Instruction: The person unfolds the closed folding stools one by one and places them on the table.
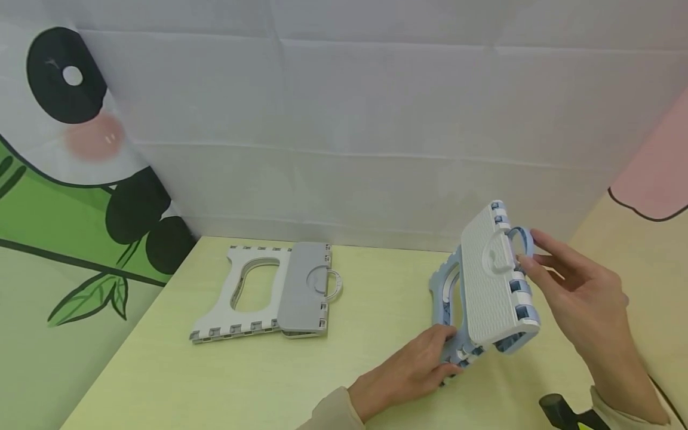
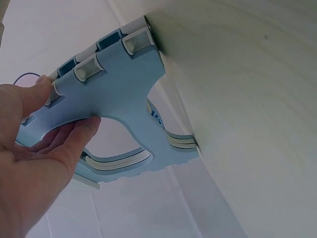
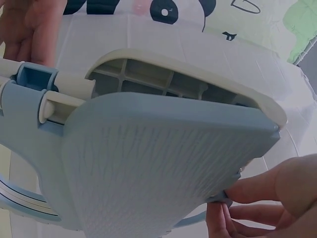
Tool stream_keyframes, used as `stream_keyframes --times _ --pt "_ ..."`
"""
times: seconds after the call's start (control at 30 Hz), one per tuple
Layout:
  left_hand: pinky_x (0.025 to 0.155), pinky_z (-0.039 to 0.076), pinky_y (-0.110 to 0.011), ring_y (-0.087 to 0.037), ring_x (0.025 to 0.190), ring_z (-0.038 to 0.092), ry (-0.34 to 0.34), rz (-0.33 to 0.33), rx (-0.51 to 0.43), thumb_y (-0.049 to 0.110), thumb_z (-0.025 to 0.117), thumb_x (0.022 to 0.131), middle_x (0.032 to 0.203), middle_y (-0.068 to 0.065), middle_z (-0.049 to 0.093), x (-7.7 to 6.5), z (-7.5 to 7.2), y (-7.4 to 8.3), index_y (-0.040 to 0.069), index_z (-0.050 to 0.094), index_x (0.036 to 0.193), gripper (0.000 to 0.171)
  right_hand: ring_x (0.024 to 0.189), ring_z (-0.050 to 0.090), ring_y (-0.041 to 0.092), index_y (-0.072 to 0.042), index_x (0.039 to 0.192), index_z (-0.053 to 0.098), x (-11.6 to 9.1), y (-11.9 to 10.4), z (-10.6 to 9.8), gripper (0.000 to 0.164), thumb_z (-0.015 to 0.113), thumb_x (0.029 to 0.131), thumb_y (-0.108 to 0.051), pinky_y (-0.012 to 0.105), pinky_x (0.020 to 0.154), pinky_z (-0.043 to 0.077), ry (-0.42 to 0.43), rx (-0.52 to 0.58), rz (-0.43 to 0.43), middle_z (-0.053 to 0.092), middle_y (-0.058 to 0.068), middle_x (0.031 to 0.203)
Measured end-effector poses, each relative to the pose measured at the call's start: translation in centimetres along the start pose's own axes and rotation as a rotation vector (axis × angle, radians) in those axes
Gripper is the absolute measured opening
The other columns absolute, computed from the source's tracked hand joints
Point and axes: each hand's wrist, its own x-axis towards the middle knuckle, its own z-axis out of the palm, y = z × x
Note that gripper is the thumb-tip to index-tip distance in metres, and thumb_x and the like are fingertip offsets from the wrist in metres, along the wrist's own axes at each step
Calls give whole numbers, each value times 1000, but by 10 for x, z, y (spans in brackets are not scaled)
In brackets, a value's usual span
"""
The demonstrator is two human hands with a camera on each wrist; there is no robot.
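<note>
A blue-and-white folding step stool [image 1: 486,280] is held tilted above the right half of the table, its top panels slightly parted in the right wrist view. My left hand [image 1: 411,370] grips one blue leg panel [image 2: 119,74] by its edge, thumb outside and fingers through the cutout. With thumb and fingers, my right hand [image 1: 586,298] pinches the blue loop handle [image 1: 528,236] on the stool's right side. Farther left, a grey-and-white folding step stool [image 1: 303,292] lies folded flat, its ring handle [image 1: 338,285] sticking out. Neither hand touches it.
The pale yellow table [image 1: 215,388] meets a white cloth backdrop [image 1: 349,119] at the rear. A black object with a yellow-green part [image 1: 559,412] lies at the lower right, near a dark cable [image 1: 666,397]. Cartoon-printed cloth [image 1: 80,215] hangs on the left.
</note>
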Motion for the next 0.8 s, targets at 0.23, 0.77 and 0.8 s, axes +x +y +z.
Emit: stream_keyframes --times 0.23,0.77,0.8 --pt "100 45 -13 -10 113 59 -9 -2 -34 21 69 101 124 -14 60 2 2 0 -5 44 135 50 98 66 -1 -3 143 59 1 -4 4 51 72 94 2 7 86 50 -14 -132 -34 67 -19 121" --pt "103 43 -13 -8 118 56 -48 -49 -154 19 66 102 131 -13 55 5 5 4 -5 39 141 53 99 66 -2 -4 144 59 2 -10 12 50 72 96 -1 7 86 50 -47 -180 -106 65 -19 123" --pt "103 43 -13 -8 118 55 -50 -50 -162 19 66 102 131 -13 55 5 5 4 -5 38 141 53 99 66 -2 -4 143 59 2 -10 13 50 72 95 -1 7 86 50 -44 -180 -111 65 -19 123"
